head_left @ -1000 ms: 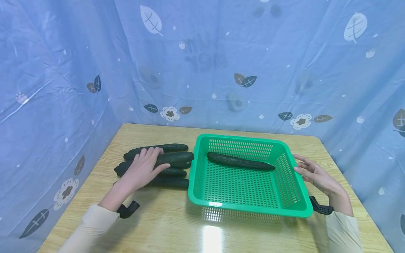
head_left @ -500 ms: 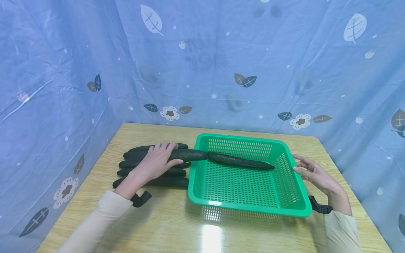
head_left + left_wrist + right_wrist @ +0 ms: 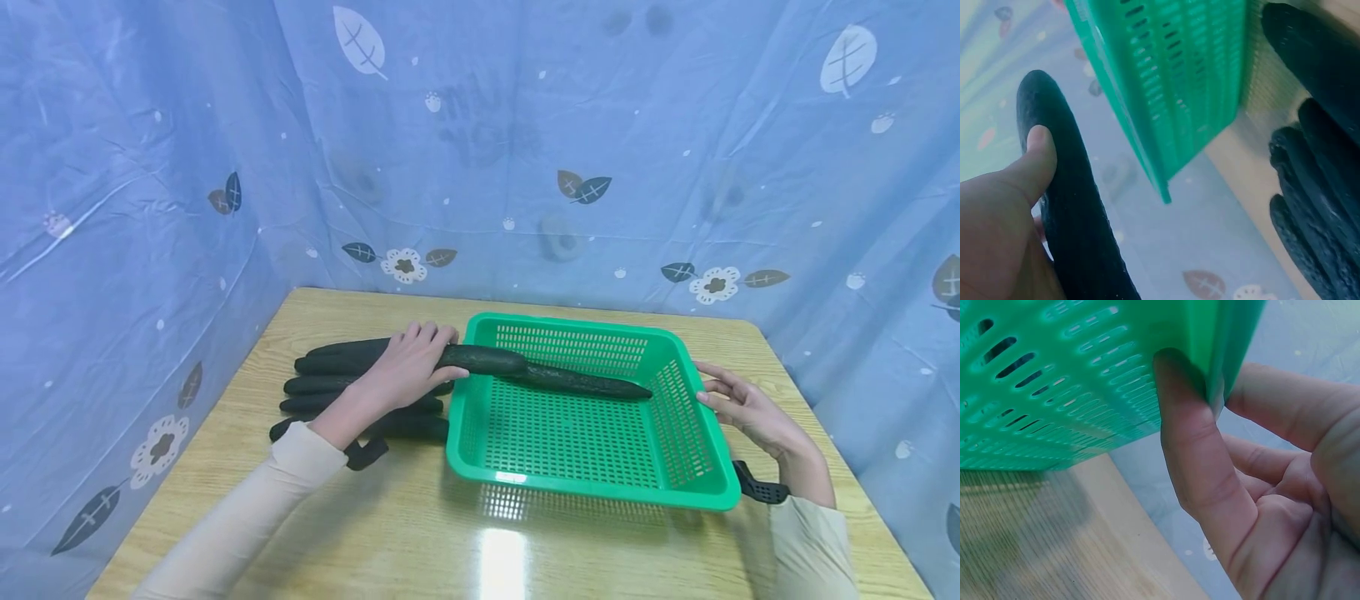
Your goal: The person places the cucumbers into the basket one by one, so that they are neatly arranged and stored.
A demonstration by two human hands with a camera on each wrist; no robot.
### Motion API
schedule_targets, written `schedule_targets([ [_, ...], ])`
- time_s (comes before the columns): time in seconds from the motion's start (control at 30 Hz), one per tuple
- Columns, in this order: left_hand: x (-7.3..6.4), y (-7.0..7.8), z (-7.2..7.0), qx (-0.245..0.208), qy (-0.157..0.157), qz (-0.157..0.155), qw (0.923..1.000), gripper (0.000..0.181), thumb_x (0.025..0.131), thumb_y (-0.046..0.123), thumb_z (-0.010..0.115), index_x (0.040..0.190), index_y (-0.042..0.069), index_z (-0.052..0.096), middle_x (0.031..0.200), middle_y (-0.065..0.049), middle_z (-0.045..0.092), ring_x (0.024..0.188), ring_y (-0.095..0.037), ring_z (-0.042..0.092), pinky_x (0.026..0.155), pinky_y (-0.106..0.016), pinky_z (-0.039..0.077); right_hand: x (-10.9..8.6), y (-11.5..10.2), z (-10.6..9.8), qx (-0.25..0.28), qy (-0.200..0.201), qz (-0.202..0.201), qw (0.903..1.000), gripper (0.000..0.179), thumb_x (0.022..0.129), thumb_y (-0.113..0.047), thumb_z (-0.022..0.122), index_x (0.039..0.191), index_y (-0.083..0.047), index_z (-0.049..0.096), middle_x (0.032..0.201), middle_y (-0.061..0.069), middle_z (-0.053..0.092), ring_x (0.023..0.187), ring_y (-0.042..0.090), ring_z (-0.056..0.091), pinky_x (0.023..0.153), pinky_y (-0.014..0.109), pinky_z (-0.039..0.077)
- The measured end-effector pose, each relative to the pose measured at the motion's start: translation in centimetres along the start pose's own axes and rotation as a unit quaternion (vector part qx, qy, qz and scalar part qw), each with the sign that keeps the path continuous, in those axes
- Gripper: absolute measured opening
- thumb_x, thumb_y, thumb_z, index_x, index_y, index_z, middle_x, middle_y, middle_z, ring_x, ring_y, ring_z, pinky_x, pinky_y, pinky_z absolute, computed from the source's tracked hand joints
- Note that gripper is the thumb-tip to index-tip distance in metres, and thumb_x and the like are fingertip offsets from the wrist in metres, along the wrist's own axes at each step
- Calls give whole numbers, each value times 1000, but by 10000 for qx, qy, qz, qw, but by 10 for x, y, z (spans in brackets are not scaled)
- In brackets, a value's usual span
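My left hand (image 3: 405,367) grips a dark green cucumber (image 3: 486,359) above the left rim of the green plastic basket (image 3: 585,493). The left wrist view shows the thumb (image 3: 1038,147) laid along this cucumber's side, with the basket wall (image 3: 1191,81) to its right. Inside the basket, a second cucumber (image 3: 592,383) lies along the far side, its left end overlapped by the held one. At the basket's right end, my right hand (image 3: 757,417) pinches the rim. In the right wrist view one finger (image 3: 1197,450) presses the outer wall just below that rim.
Several more cucumbers (image 3: 303,385) lie side by side on the wooden table (image 3: 420,533), left of the basket and partly under my left arm. A blue patterned curtain (image 3: 480,167) hangs behind the table and along both sides.
My left hand has lifted the cucumber off the pile and carried it rightward, so its front end now reaches over the basket. The right hand and basket have stayed in place.
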State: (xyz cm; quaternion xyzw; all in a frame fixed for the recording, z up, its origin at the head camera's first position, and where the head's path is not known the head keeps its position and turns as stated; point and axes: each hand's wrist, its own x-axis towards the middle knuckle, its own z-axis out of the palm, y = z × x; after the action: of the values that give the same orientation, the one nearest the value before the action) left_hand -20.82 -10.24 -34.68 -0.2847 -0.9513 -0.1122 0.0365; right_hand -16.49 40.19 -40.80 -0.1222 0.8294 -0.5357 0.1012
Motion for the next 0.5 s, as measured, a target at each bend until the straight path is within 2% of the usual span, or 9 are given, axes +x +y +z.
schedule_targets([
  [0.27, 21, 21, 0, 261, -32, 380, 9989, 49, 89, 56, 45, 121, 19, 41, 109, -6, 47, 97, -24, 40, 79, -39, 34, 0, 0, 0, 16, 63, -58, 10000, 55, 99, -11, 44, 148, -9, 19, 108, -4, 48, 82, 8, 53, 64, 27, 44],
  [0.5, 37, 41, 0, 408, -65, 458, 9981, 50, 89, 59, 42, 121, 21, 40, 106, -4, 46, 94, -22, 37, 76, -35, 32, 1, 0, -1, -24, 68, -59, 10000, 54, 99, -11, 44, 148, -9, 20, 109, -5, 48, 84, 7, 54, 65, 26, 45],
])
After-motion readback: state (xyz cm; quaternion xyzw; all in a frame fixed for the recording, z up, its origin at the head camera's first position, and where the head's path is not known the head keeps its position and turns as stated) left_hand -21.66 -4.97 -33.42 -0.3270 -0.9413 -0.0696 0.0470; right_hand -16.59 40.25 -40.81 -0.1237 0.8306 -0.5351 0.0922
